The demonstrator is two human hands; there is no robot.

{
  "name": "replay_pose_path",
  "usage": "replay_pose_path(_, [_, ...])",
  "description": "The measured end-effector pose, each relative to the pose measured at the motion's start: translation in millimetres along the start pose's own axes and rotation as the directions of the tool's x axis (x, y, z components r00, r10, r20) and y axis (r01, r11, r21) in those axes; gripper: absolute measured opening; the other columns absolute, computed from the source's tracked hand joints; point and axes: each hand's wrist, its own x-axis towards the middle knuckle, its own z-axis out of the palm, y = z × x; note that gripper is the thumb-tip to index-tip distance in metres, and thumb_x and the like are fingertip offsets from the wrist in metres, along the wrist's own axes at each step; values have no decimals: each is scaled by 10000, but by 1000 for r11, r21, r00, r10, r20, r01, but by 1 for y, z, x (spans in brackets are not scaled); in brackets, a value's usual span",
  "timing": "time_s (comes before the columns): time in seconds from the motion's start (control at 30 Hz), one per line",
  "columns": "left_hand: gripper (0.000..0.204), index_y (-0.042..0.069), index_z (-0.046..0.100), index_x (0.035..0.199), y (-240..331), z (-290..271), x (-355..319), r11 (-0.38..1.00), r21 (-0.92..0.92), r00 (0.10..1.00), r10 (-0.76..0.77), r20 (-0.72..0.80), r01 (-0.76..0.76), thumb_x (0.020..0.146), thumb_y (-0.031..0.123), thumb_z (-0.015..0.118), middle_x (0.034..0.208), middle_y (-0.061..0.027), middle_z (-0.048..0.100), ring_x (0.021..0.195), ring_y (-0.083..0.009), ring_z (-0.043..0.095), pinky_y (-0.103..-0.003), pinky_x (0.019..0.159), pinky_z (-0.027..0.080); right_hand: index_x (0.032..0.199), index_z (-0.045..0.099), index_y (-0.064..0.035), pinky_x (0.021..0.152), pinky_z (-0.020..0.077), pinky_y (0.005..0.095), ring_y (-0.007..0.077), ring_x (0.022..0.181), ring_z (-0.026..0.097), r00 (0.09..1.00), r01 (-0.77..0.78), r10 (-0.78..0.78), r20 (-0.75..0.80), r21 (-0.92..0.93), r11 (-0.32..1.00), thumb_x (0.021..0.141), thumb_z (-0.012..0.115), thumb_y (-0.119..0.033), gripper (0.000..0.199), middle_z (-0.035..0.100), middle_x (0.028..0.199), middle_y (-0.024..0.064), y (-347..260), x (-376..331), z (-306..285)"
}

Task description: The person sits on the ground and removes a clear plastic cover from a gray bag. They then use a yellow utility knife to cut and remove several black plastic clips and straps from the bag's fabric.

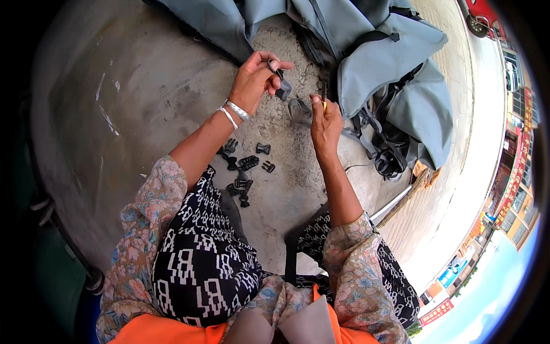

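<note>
My left hand (259, 80), a bracelet and a white band at its wrist, pinches a short dark strap (283, 90) with a grey end. The strap curls over the thumb; its exact kind is too small to tell. To the right, my right hand (326, 123) is closed around a slim tool with a bit of yellow handle (324, 105) showing. A thin dark part of it seems to point away from me, against the dark straps behind. Several black plastic buckles (248, 163) lie loose on the concrete between my forearms, below the left hand.
Grey coated fabric (372, 69) is heaped beyond and right of my hands, with tangled black straps (389, 155) along it. A grey rounded thing (299, 110) lies between the hands. Concrete floor (160, 86) spreads left. A red vehicle (487, 14) stands far off right.
</note>
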Motion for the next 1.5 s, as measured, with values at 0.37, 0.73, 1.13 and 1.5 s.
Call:
replay_pose_path(0.37, [151, 5, 575, 1002, 21, -94, -139, 978, -204, 972, -97, -216, 52, 885, -22, 483, 1119, -172, 625, 988, -256, 656, -357, 873, 550, 865, 558, 26, 678, 452, 444, 425, 734, 562, 834, 156, -241, 497, 206, 966, 977, 498, -241, 296, 574, 755, 213, -88, -21, 52])
replay_pose_path(0.73, [241, -10, 582, 1125, 27, -92, -149, 942, -61, 849, -323, -418, 329, 898, 63, 624, 903, -86, 654, 806, -181, 667, -291, 714, 559, 898, 527, -19, 661, 496, 489, 426, 764, 606, 670, 464, -371, 643, 27, 886, 938, 521, -186, 172, 611, 877, 208, -95, -48, 78])
replay_pose_path(1.13, [170, 51, 644, 935, 20, -96, -144, 835, 203, 801, -376, -465, 510, 933, 208, 579, 698, -12, 627, 546, -59, 526, -227, 487, 428, 910, 524, -18, 660, 503, 501, 431, 761, 621, 629, 492, -327, 705, -35, 870, 874, 526, -118, 106, 612, 884, 217, -94, -58, 87])
replay_pose_path(1.5, [161, 19, 578, 772, 23, -84, -154, 199, 978, 907, 398, -135, 58, 860, 150, 611, 628, -176, 539, 559, -362, 496, -373, 509, 424, 902, 523, 1, 648, 511, 498, 430, 731, 626, 537, 521, -316, 782, -13, 853, 859, 527, -101, 112, 621, 840, 240, -97, -57, 89])
